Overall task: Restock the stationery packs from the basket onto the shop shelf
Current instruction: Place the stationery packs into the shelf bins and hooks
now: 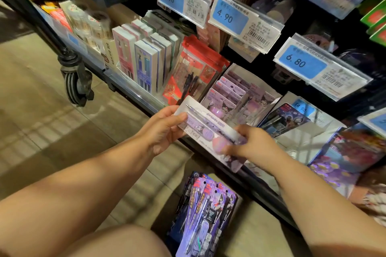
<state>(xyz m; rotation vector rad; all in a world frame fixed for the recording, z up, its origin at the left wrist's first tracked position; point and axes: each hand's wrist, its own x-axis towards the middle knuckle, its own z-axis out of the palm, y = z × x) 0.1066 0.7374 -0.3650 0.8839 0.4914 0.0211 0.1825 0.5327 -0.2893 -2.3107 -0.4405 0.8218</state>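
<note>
Head view: both bare hands hold one lilac Kuromi pen pack (pixel 205 131) in front of the shop shelf (pixel 133 92), near the middle of the frame. The pack is a long white-edged blister card lying on a slant, its upper end toward 10 o'clock and its lower end toward 4 o'clock. The left hand (pixel 163 129) grips the upper end, thumb pressed on the clear front and the other fingers curled behind, so the pack runs out from this hand toward 4 o'clock. The right hand (pixel 253 144) pinches the lower half, fingertips on the front beside the pink eraser bubble; from this hand the pack stretches toward 10 o'clock. Neither hand is empty or slack.

At 1 o'clock from the held pack, just beyond it, a white shelf tray (pixel 259 81) holds a row of matching Kuromi packs (pixel 227 94) standing upright. At 11 o'clock stand red pen packs (pixel 194 71), and farther that way boxed pen sets (pixel 144 62). Blue price tags reading 4.90 (pixel 228 15) and 6.80 (pixel 300 61) hang above, at 12 to 2 o'clock.

At 6 o'clock, below the hands, a stack of dark purple hero-themed pen packs (pixel 206 213) lies flat; whether a basket holds it, the view does not show. A black castor wheel (pixel 76 81) sits on the floor at 9 o'clock.
</note>
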